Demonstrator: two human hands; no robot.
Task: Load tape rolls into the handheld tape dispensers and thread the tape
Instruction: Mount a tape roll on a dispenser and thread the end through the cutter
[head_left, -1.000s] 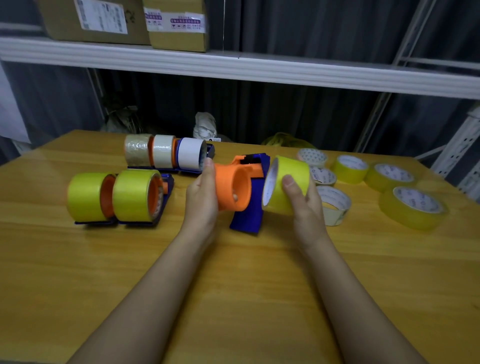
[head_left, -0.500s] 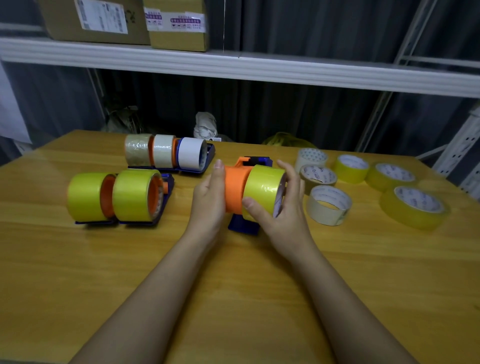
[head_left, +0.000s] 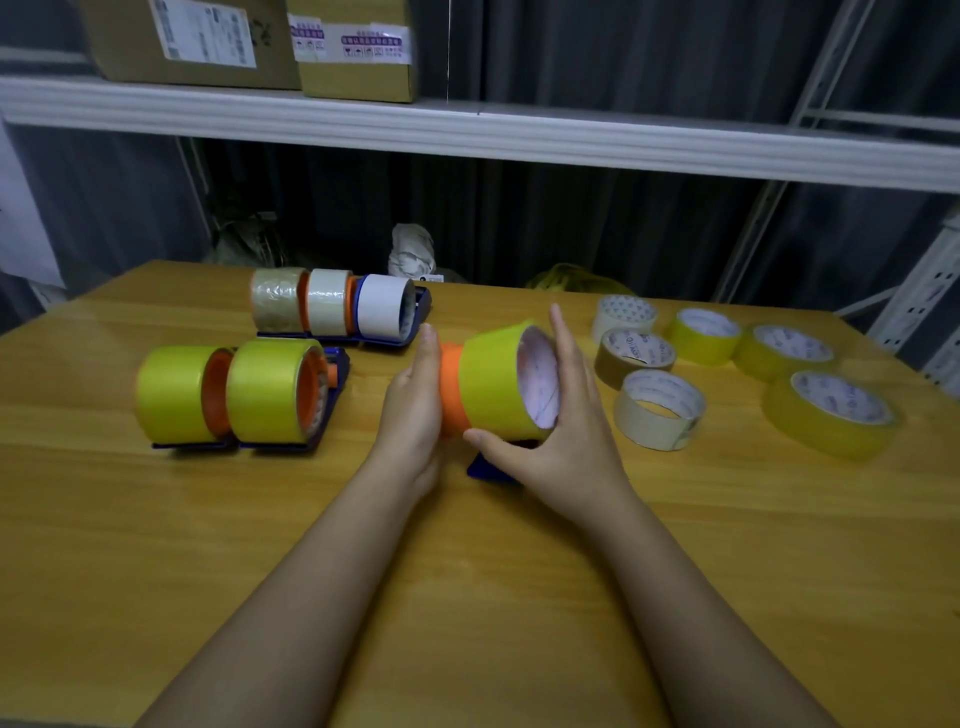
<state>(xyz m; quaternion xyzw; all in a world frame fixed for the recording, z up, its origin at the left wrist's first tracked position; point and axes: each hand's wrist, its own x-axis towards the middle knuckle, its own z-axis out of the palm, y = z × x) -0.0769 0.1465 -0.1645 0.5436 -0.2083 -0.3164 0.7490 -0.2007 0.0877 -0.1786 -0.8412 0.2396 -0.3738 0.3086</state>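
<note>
On a wooden table (head_left: 156, 519), two loaded tape dispensers stand side by side near the left edge, each carrying a yellow tape roll (head_left: 169, 392) (head_left: 267, 389) on an orange hub above a dark blue base. Behind them, toward the far edge, three more loaded dispensers form a row holding a brownish clear roll (head_left: 275, 300), a pale clear roll (head_left: 328, 302) and a white roll (head_left: 384, 305).

At the centre of the table, a person's left hand (head_left: 413, 410) lies with straight fingers flat against the orange hub (head_left: 451, 387) of a blue handheld dispenser (head_left: 485, 465), bracing its left end. A yellow-green tape roll (head_left: 493, 387) sits on that hub, its pale cardboard core facing right. The right hand (head_left: 566, 415) has its fingers straight and pressed against the roll's open right face, the thumb resting along the roll's lower near edge; neither hand curls round anything.

Near the right edge of the table lie six loose rolls, flat on their sides: a whitish roll (head_left: 623, 317), a brown roll (head_left: 636, 356), a cream roll (head_left: 660, 410), and three yellow rolls (head_left: 704, 335) (head_left: 787, 353) (head_left: 831, 413), the last the largest and nearest the right edge.

A white shelf (head_left: 571, 140) runs above the table's far edge, with two cardboard boxes (head_left: 192, 41) (head_left: 358, 49) on its left end.
</note>
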